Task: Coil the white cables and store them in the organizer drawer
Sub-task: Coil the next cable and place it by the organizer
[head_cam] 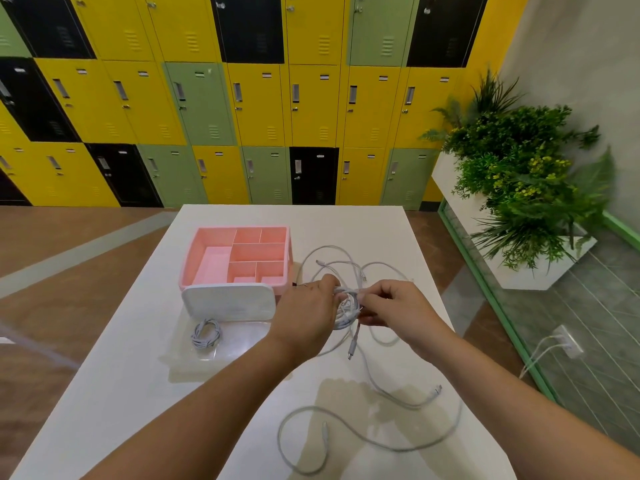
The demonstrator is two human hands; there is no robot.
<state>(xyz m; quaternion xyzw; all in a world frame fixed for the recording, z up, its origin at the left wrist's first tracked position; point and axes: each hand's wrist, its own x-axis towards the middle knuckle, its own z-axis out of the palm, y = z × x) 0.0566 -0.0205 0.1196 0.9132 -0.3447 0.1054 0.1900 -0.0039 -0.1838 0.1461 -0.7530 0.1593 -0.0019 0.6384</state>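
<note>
Two hands met on a half-wound cable coil [345, 315] over the table [131, 393]: the left hand [304, 313] curled round it, the right hand [398, 306] pinching its strands. Loose cables [325, 432] trailed nearby. Left of them, a wound cable [206, 334] lay in the pink organizer's [188, 258] open drawer [246, 339].

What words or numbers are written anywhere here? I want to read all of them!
Nothing here can be read.
The little plates on the locker doors: too small and blurred to read.
The pink organizer and the white cables: no writing shows.
</note>
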